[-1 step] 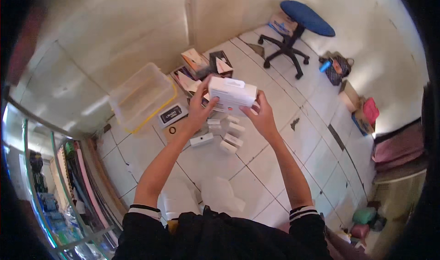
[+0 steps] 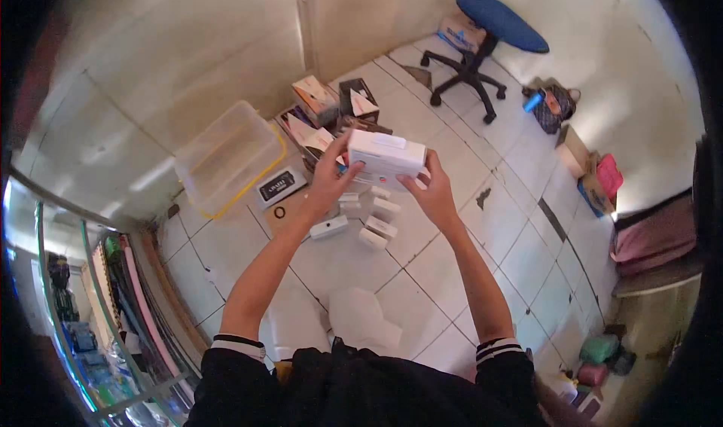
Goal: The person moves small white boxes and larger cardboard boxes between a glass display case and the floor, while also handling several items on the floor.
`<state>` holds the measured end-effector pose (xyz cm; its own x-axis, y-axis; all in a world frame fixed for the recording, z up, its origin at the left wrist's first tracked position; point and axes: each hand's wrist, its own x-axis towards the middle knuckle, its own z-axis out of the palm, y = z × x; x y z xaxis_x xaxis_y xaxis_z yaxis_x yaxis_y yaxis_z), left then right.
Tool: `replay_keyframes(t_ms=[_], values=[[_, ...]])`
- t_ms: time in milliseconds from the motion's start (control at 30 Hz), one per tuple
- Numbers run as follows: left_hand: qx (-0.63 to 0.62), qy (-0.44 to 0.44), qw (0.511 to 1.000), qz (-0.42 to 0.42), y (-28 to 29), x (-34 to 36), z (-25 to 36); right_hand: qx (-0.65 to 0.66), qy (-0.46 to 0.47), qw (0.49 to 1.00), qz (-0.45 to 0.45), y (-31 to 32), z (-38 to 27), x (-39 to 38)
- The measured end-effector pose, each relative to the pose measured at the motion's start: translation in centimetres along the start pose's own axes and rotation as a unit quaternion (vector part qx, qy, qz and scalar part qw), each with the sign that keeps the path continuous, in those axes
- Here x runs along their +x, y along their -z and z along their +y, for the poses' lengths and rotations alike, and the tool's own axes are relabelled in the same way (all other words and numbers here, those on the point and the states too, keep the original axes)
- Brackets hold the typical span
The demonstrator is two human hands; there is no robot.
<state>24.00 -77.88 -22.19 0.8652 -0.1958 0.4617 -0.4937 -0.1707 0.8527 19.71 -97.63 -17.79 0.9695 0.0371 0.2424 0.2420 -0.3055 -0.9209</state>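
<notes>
A white cardboard box (image 2: 387,156) is held up above the floor between my two hands. My left hand (image 2: 329,175) grips its left end, thumb on the near face. On the opposite end, my right hand (image 2: 432,188) closes round the lower right corner. Below the box, several small white boxes (image 2: 384,210) lie grouped on the tiles. Another small white box (image 2: 329,227) lies to their left, near my left forearm. Behind my left hand stand larger boxes, among them an orange and white one (image 2: 316,99) and a black one (image 2: 358,99).
A clear plastic bin (image 2: 230,160) with a yellow rim lies at the left, beside a white and black case (image 2: 279,187) and a roll of dark tape (image 2: 280,212). Far right stand a blue swivel chair (image 2: 501,22), a patterned bag (image 2: 555,107) and open cartons (image 2: 574,154). Glass shelving (image 2: 86,276) runs along the left.
The held box and both hands have shifted very slightly right over the floor. The grip looks the same, and the view has moved a little.
</notes>
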Motion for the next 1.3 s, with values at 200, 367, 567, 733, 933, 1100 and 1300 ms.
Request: replay_keyframes(t_ms=[200, 367, 567, 733, 933, 1100, 1300], values=[[-0.014, 0.055, 0.987, -0.15, -7.9, -0.9, -6.1, -0.039, -0.081, 0.994, 0.057, 3.5, 10.9, -4.6], [-0.064, 0.039, 0.962, -0.263, -13.9, -2.0, -11.1, -0.092, -0.13, 0.98, 0.118, 4.7, 18.8, -8.4], [-0.026, 0.024, 0.934, -0.355, -18.3, -2.4, -15.8, -0.118, -0.181, 0.967, 0.138, 4.2, 26.2, -10.8], [0.187, -0.033, 0.84, -0.509, -21.0, -1.6, -18.5, -0.135, -0.199, 0.96, 0.146, 2.7, 30.9, -12.0], [0.339, -0.111, 0.762, -0.54, -24.0, -2.7, -21.5, -0.169, -0.214, 0.951, 0.142, 0.8, 34.6, -12.3], [0.405, -0.091, 0.768, -0.487, -25.7, -4.1, -23.2, -0.183, -0.219, 0.949, 0.136, -0.5, 35.1, -11.7], [0.391, -0.022, 0.792, -0.468, -25.5, -4.6, -22.5, -0.196, -0.203, 0.955, 0.089, 0.3, 34.9, -12.0]])
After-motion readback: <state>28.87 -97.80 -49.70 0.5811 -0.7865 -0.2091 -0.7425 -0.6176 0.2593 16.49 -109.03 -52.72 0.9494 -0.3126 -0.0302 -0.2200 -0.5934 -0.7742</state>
